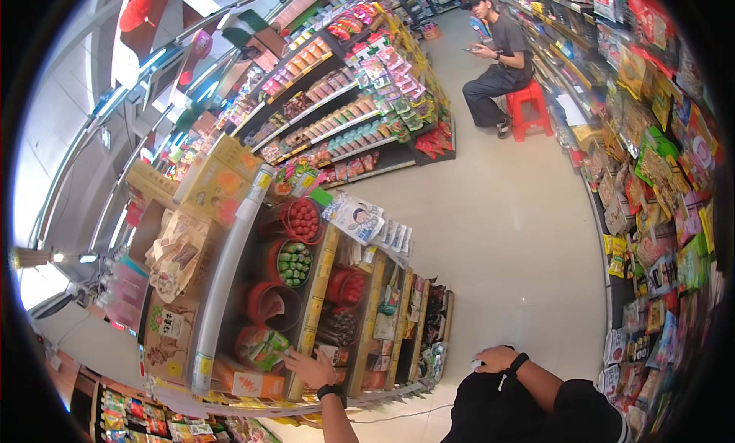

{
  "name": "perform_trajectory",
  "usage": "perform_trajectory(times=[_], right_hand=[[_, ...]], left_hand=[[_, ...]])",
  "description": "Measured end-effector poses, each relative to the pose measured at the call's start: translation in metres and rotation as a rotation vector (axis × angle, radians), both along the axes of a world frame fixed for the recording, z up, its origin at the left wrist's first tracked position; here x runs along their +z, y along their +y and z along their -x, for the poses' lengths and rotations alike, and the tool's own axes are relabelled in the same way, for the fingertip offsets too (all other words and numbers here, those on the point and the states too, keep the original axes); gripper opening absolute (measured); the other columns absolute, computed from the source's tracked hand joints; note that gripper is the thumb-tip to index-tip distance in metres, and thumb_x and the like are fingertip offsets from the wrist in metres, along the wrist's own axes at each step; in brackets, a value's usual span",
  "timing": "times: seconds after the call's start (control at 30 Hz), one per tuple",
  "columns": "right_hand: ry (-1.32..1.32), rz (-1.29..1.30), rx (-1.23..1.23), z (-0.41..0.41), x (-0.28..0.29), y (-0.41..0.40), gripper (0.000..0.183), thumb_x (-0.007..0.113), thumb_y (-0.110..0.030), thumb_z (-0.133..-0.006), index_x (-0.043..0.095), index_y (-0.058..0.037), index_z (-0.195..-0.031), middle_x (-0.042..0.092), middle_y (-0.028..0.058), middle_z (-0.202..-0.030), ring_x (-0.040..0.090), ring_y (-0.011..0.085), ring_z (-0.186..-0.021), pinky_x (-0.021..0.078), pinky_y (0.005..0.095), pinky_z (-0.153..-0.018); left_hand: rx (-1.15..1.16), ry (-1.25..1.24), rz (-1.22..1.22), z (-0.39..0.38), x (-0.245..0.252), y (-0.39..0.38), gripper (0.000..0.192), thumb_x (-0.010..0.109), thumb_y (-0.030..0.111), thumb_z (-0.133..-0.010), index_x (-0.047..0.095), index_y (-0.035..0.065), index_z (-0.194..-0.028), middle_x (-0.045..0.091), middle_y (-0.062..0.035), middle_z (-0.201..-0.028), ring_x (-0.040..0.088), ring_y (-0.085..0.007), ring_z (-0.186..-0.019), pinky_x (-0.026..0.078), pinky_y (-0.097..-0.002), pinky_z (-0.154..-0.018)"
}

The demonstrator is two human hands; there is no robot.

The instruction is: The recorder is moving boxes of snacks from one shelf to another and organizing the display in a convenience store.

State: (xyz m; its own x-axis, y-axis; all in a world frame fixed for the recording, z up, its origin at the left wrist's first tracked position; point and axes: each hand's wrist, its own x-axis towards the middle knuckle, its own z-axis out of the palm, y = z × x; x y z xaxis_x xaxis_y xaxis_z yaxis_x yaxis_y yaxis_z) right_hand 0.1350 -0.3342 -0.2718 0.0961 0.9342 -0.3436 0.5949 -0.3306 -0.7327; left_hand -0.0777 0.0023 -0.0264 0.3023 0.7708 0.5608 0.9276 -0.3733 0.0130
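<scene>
My left hand (313,369), with a black band on its wrist, reaches to the shelf with fingers apart. Its fingertips are at the edge of a green snack packet (267,351), which lies in the mouth of a red bucket (244,342). Whether they touch the packet is hard to tell. Above that bucket on the same shelf lies another red bucket (261,305), holding a little red packaging. My right hand (496,360), also with a dark wristband, is low in front of my body, curled around a small white object (476,364) that is mostly hidden.
Beside my left hand sits an orange-and-white carton (250,381). Buckets of green-wrapped sticks (294,264) and red-wrapped sticks (302,219) are farther along. A person (505,58) sits on a red plastic stool (527,110) in the aisle. Hanging snack bags (649,213) line the right side.
</scene>
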Motion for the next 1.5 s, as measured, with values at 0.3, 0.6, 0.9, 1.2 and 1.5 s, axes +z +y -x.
perform_trajectory(times=[0.3,0.6,0.9,1.2,1.5], right_hand=[[0.01,-0.008,0.044,0.004,0.007,0.021,0.051,0.057,-0.047,-0.088,0.06,-0.0059,-0.118,0.064,0.0209,-0.11,0.061,0.0394,-0.104,0.0488,0.0496,-0.087],[-0.023,-0.028,-0.028,-0.008,-0.005,0.014,0.05,0.057,-0.046,-0.087,0.063,-0.0044,-0.114,0.066,0.0212,-0.106,0.062,0.0398,-0.101,0.0492,0.0499,-0.087],[0.001,-0.016,-0.052,-0.007,-0.009,0.002,0.052,0.056,-0.047,-0.088,0.063,-0.0015,-0.111,0.066,0.0226,-0.102,0.062,0.0398,-0.099,0.0493,0.0494,-0.086],[-0.016,-0.029,0.013,0.007,0.003,0.008,0.053,0.056,-0.049,-0.088,0.063,-0.0013,-0.11,0.066,0.0226,-0.101,0.063,0.0399,-0.097,0.05,0.048,-0.083],[0.052,0.019,0.077,0.014,-0.014,-0.013,0.057,0.053,-0.053,-0.09,0.061,-0.0031,-0.116,0.066,0.0232,-0.105,0.062,0.0404,-0.1,0.0494,0.048,-0.085]], left_hand=[[0.096,0.051,0.028,-0.004,0.001,0.005,0.066,0.065,0.019,-0.084,0.033,-0.0028,-0.137,0.018,-0.0299,-0.151,0.037,-0.0448,-0.123,0.05,-0.0481,-0.088],[0.092,0.029,-0.05,-0.008,-0.003,0.006,0.075,0.063,0.021,-0.083,0.028,-0.0008,-0.145,0.019,-0.0313,-0.151,0.04,-0.0452,-0.122,0.047,-0.0485,-0.09],[0.108,0.062,-0.05,-0.006,-0.002,0.005,0.073,0.061,0.021,-0.084,0.028,0.0017,-0.146,0.016,-0.0291,-0.153,0.041,-0.044,-0.121,0.046,-0.0493,-0.091],[0.156,-0.084,-0.051,-0.011,-0.009,0.016,0.062,0.059,0.027,-0.087,0.04,-0.0034,-0.137,0.016,-0.0183,-0.156,0.041,-0.0413,-0.124,0.051,-0.0512,-0.083],[0.165,-0.114,0.024,-0.012,0.004,-0.001,0.063,0.066,0.018,-0.082,0.04,-0.0078,-0.134,0.024,-0.024,-0.152,0.044,-0.0391,-0.123,0.048,-0.0477,-0.091]])
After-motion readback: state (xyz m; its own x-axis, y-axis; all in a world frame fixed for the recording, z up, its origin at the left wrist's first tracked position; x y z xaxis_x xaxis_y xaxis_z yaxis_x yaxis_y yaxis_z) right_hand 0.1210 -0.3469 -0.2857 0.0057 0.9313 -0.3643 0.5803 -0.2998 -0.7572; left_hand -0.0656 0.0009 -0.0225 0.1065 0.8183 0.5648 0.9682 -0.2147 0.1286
